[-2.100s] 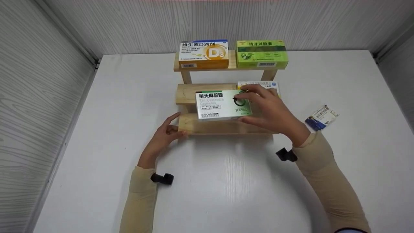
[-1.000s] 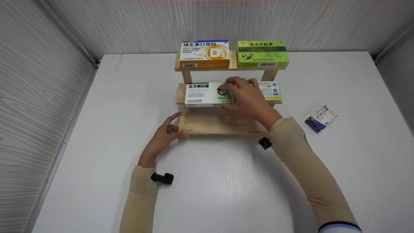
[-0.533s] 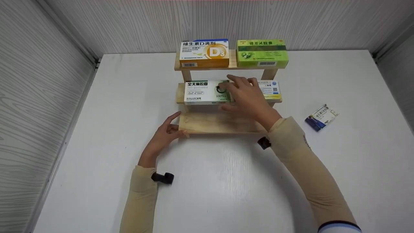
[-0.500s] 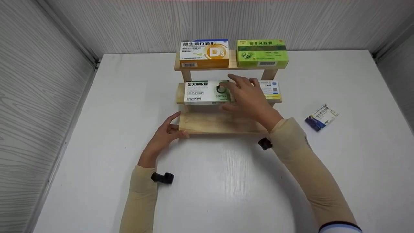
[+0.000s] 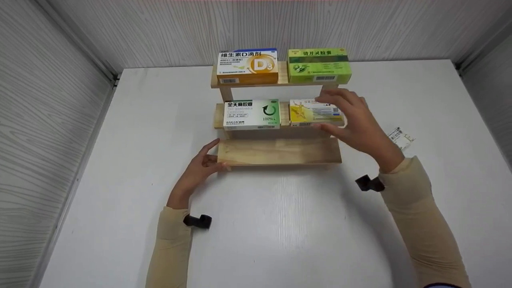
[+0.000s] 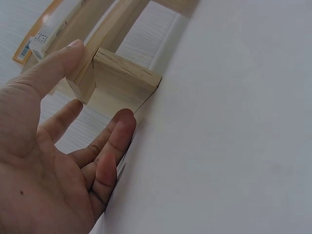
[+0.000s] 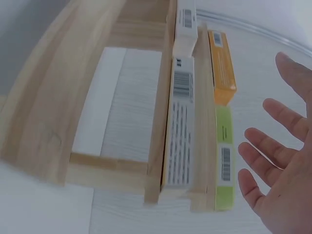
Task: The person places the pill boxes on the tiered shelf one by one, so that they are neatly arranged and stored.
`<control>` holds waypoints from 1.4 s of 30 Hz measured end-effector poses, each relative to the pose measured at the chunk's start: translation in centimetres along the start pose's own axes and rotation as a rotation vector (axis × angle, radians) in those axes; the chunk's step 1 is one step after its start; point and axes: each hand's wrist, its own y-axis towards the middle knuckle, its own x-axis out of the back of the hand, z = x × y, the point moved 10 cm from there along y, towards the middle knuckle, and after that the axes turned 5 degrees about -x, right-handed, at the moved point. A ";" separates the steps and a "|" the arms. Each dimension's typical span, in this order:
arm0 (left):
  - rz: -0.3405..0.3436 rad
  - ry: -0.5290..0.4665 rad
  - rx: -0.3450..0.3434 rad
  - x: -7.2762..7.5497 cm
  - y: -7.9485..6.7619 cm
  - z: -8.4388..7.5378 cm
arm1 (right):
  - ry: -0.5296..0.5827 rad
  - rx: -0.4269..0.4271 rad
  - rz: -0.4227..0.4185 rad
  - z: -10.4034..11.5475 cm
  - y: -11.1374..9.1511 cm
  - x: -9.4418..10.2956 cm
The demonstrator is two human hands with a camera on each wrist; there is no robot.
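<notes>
My left hand [image 5: 202,162] holds the left end of a wooden tiered rack's [image 5: 280,154] lowest step, thumb at its front corner and index finger toward the back. The left wrist view shows the thumb against the board [image 6: 85,83] and the other fingers loosely bent below. My right hand [image 5: 356,126] has spread fingers with nothing between them, overlapping the right end of a yellow-and-white medicine box [image 5: 312,112]. On the same middle step, to the left, lies a white-and-green capsule box [image 5: 250,115]. The right wrist view shows the right hand [image 7: 287,161] apart from the boxes.
The top step carries an orange-and-white vitamin D box [image 5: 248,66] and a green capsule box [image 5: 319,66]. A small white box [image 5: 401,138] lies on the white table [image 5: 256,240], partly hidden behind the right wrist. Wood-grain panels [image 5: 256,32] stand behind and at the sides.
My right hand set the white-and-green capsule box on the middle step's left part, let go, and moved right. My left hand stays at the rack's end. The whole view shifted slightly.
</notes>
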 end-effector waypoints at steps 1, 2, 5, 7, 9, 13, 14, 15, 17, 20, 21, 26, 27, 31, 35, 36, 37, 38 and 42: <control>0.001 0.001 -0.002 0.0 0.0 0.0 | 0.005 -0.010 -0.010 -0.4 -0.2 0.6; 0.000 -0.001 -0.003 0.0 0.0 0.1 | 0.012 -0.022 -0.018 -0.9 -0.4 1.2; -0.004 -0.005 0.000 0.0 0.1 0.3 | 0.031 -0.065 -0.032 -2.2 -1.1 2.7; -0.003 0.002 0.003 0.0 0.2 0.4 | 0.040 -0.083 -0.040 -3.0 -1.6 3.6; -0.008 0.012 0.012 0.1 0.2 0.5 | 0.038 -0.105 -0.047 -3.8 -2.1 4.4; -0.013 0.026 0.023 0.1 0.2 0.7 | 0.037 -0.156 -0.049 -5.3 -3.2 5.7; -0.014 0.026 0.024 0.1 0.2 0.8 | 0.041 -0.170 -0.046 -5.8 -3.5 5.9; -0.016 0.022 0.024 0.0 0.1 0.8 | 0.041 -0.184 -0.042 -6.2 -3.7 6.0; -0.014 0.021 0.020 0.0 0.1 0.7 | 0.025 -0.201 -0.030 -7.0 -4.3 6.2; -0.008 0.025 0.015 -0.1 0.1 0.7 | -0.007 -0.203 0.001 -8.3 -5.1 6.3; -0.010 0.026 0.017 -0.1 0.1 0.8 | -0.020 -0.198 0.014 -8.8 -5.4 6.3; -0.011 0.030 0.018 0.1 0.1 0.6 | -0.034 -0.213 0.104 -11.8 -6.6 6.0; -0.009 0.032 0.018 0.1 0.2 0.6 | -0.037 -0.235 0.132 -12.5 -6.9 5.8; -0.004 0.038 0.026 0.1 0.2 0.5 | -0.073 -0.348 0.279 -15.6 -8.2 5.0; -0.008 0.032 0.041 0.2 0.2 0.5 | -0.070 -0.445 0.409 -18.3 -9.5 4.1; -0.008 0.030 0.044 0.2 0.2 0.5 | -0.057 -0.463 0.428 -18.7 -9.7 3.9; -0.007 0.028 0.045 0.2 0.2 0.5 | -0.047 -0.474 0.442 -19.1 -9.9 3.8; -0.009 0.024 0.046 0.2 0.1 0.5 | -0.037 -0.484 0.450 -19.5 -10.1 3.7; -0.011 0.028 0.049 0.3 0.0 0.5 | -0.012 -0.493 0.461 -20.3 -10.5 3.5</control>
